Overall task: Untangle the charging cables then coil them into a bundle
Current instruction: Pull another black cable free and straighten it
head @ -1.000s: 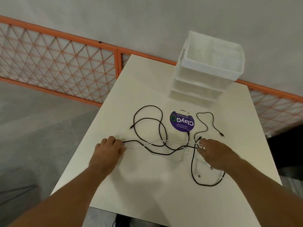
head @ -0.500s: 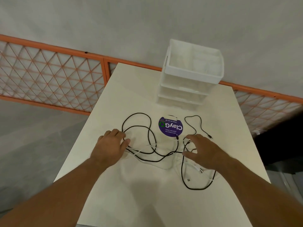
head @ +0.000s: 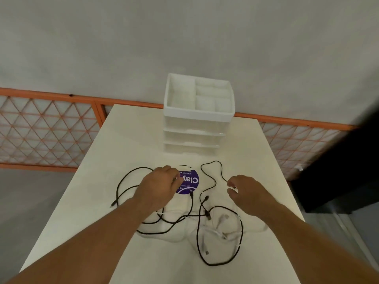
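Charging cables (head: 196,215) lying tangled on tabletop (head: 102,222), nearside of both grips; left grip (head: 158,185) curling over them, hold indiscernible; right grip (head: 246,191) hovering half-open, nothing visibly held.

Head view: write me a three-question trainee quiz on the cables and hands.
1. True or false: the charging cables are already coiled into a bundle.
2. What colour is the cable lying inside the black loop near the right hand?
3. Which partly covers the purple sticker? A. left hand B. right hand
Key: 1 false; 2 white; 3 A.
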